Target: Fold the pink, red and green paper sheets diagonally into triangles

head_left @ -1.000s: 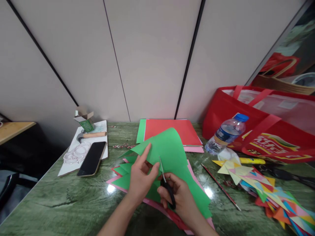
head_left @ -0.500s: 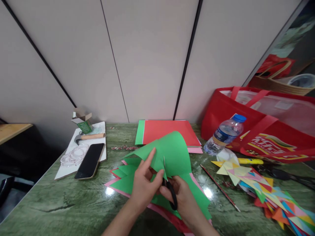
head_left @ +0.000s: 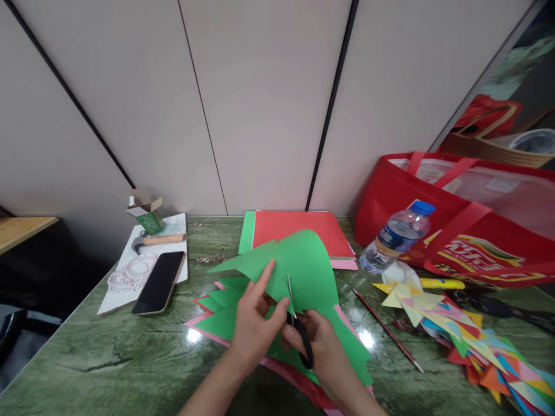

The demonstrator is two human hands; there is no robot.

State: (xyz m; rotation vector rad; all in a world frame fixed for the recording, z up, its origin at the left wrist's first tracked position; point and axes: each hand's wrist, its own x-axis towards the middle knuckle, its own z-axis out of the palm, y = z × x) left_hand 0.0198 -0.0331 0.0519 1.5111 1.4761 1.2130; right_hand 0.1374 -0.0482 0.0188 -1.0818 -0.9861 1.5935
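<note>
A curved sheet of green paper [head_left: 306,260] stands up in front of me, its left part cut into a point. My left hand [head_left: 258,318] grips its lower edge, index finger stretched along the sheet and thumb near the blades. In my right hand [head_left: 318,341] are scissors [head_left: 306,346] with black handles. One blade lies against the green sheet and the other is mostly behind it. Beneath both hands are cut green sheets [head_left: 221,320] with pink and red ones, their left edges jagged.
Behind lies a stack of red paper [head_left: 299,228]. To the left are a phone [head_left: 159,283], a hammer [head_left: 162,240], beads [head_left: 132,273] and a small box [head_left: 147,216]. On the right are a bottle [head_left: 394,240], a red bag [head_left: 390,190], a pencil [head_left: 385,329] and folded paper pieces [head_left: 477,341].
The left flap of the green sheet has lifted and swung outward to the left, opening the cut. Both hands and the scissors stay nearly where they were.
</note>
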